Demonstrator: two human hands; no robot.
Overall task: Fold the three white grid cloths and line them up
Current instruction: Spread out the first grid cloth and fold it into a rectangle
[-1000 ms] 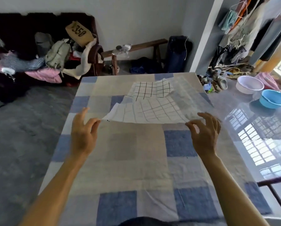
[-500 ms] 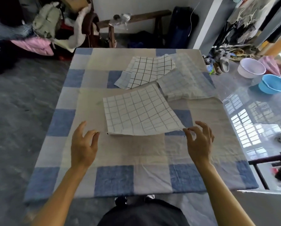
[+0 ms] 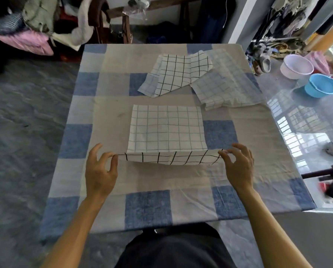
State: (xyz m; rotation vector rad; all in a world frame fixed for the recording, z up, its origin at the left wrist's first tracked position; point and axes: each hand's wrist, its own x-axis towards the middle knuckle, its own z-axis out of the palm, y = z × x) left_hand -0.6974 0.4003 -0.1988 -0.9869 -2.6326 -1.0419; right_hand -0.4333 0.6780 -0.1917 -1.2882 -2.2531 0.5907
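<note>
Nearest white grid cloth (image 3: 166, 130): thin square fabric with pale lines, spread flat at the middle of the blue and beige checked table cover (image 3: 148, 207); near edge raised off the surface, showing a strip of bolder black lines on the underside.
Left hand (image 3: 101, 171): pinching the near left corner of that cloth between thumb and forefinger; other fingers spread upward.
Right hand (image 3: 239, 167): pinching the near right corner likewise, thumb and forefinger closed on the fabric; remaining fingers loosely arched above.
Hands to each other: well apart, one at each end of the lifted edge, fabric stretched between.
Second white grid cloth (image 3: 178, 74): bold black lines, unfolded and askew at the far middle, left part turned pale side up; right edge seemingly touching the third cloth, order of layers hard to tell.
Third white grid cloth (image 3: 227, 88): faint lines, rumpled, at the far right, reaching the cover's right edge.
Table cover: wrinkled, under all three cloths.
Right of the table: white round plastic basin (image 3: 296, 66) and light blue plastic basin (image 3: 321, 85) on the glossy grey floor (image 3: 297, 117), near each other, well apart from the cloths.
Far left: heap of clothes and bags (image 3: 36, 26).
</note>
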